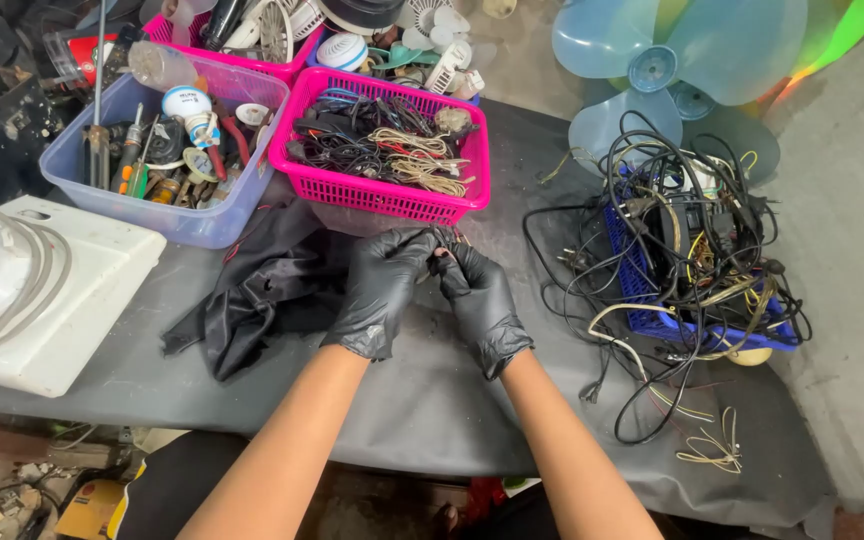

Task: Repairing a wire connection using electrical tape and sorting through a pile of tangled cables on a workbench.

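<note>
Both my hands wear black gloves and meet over the grey table (422, 400), just in front of a pink basket (382, 195). My left hand (380, 292) and my right hand (480, 300) pinch a small dark piece with thin wire ends (449, 245) between the fingertips. The piece is mostly hidden by the fingers. A crumpled black cloth (262, 285) lies just left of my left hand.
The pink basket holds tangled wires. A clear blue tub (192, 225) of screwdrivers and small parts stands at the left. A white appliance casing (62, 300) lies at the far left. A blue crate (652, 320) overflowing with cables sits at right, with blue fan blades (677, 65) behind it.
</note>
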